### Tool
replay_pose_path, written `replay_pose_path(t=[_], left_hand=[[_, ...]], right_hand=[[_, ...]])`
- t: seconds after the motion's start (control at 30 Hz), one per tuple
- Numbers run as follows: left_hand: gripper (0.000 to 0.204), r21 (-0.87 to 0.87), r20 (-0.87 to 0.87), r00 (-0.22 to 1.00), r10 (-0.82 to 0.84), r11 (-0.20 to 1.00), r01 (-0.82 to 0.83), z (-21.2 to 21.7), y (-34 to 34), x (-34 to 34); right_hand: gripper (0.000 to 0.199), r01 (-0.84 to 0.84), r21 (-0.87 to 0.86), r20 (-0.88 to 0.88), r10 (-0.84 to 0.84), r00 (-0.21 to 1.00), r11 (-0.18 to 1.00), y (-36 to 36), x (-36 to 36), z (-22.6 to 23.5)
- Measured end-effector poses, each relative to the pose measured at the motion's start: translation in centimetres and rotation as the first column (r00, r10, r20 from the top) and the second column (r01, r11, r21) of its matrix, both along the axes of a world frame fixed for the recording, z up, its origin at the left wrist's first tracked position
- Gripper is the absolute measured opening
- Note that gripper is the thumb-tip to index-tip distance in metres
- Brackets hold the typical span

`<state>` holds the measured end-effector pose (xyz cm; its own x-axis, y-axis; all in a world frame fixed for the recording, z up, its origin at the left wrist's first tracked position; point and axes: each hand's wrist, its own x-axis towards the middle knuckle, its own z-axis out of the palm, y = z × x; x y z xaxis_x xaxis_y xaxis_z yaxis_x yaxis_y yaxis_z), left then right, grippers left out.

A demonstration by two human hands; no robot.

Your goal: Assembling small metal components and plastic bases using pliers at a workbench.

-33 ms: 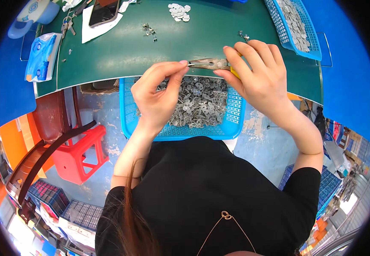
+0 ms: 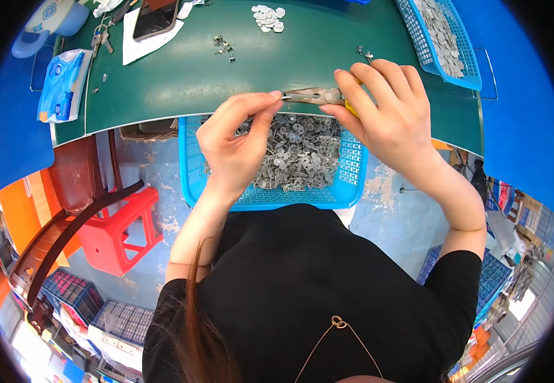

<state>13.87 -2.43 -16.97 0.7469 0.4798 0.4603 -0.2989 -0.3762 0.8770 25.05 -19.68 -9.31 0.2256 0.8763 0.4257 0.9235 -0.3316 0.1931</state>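
My right hand is closed round the yellow handles of needle-nose pliers, whose jaws point left. Thumb and index finger of my left hand pinch a small metal piece at the tips of the jaws; its shape is mostly hidden by the fingers. Both hands are raised over the front edge of the green table. Below them, a blue plastic basket holds a heap of small flat metal parts, partly covered by my left hand.
White flat pieces and small metal bits lie on the table. A basket of pale parts stands at the right, a tissue pack at the left, a phone behind it. A red stool stands on the floor.
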Motion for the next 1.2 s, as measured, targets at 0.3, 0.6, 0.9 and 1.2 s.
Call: replay_pose_path(t=[0.3,0.6,0.9,1.2], left_hand=[[0.014,0.007,-0.015,0.997,-0.081,0.997,0.082,0.2,0.2,-0.3],[0.014,-0.712,0.052,0.963,-0.264,0.667,0.220,0.0,-0.8,-0.8],[0.016,-0.312,0.042,0.982,-0.183,0.932,0.187,0.0,-0.6,-1.1],[0.016,-0.269,0.033,0.981,-0.190,0.944,0.191,0.1,-0.6,-1.3]], right_hand=[[0.034,-0.105,-0.170,-0.024,0.102,0.994,0.980,-0.2,0.6,1.6],[0.035,-0.070,-0.103,-0.266,0.040,0.963,0.992,-1.2,0.3,1.2],[0.043,-0.061,-0.044,-0.118,0.056,0.991,0.997,-0.7,-0.2,2.7],[0.043,-0.088,-0.094,0.013,0.090,0.996,0.992,-0.3,-0.7,3.3]])
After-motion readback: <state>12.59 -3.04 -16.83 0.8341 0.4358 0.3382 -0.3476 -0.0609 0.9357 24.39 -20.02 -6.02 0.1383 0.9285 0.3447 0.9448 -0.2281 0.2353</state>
